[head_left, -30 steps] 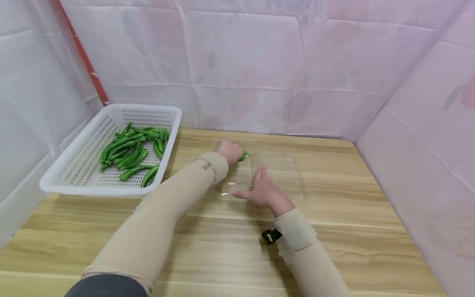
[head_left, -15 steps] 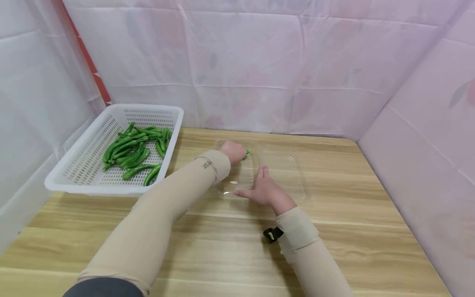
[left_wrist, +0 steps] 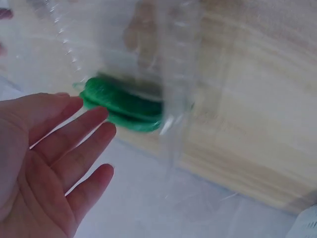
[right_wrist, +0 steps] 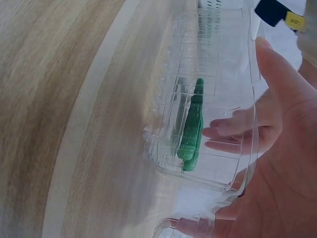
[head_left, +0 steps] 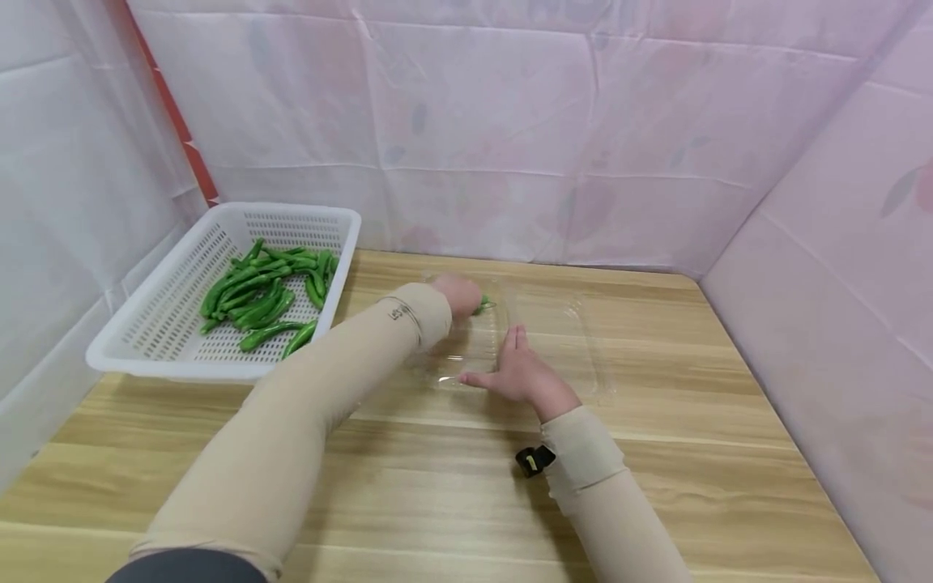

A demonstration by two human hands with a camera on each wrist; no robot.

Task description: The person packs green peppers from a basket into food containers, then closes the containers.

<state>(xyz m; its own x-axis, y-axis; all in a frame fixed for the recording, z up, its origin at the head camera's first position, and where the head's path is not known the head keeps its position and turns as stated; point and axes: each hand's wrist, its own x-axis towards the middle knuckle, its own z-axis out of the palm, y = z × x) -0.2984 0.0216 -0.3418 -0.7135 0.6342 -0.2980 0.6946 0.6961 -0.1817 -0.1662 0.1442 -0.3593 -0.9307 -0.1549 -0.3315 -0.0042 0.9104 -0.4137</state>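
The person's left hand (head_left: 457,294) is loosely spread, fingertips at the green peppers (left_wrist: 130,109) inside the clear box (head_left: 477,344); the right hand (head_left: 526,374), thumb splayed wide, rests against its edge.

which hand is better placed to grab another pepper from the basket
Probably the left hand: it is nearer the white basket, while the right hand, farther off, rests against the clear container.

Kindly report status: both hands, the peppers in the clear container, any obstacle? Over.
Left hand at green peppers, firm grip not evident. Right hand touching clear container. Peppers inside, partly hidden by left hand in head view.
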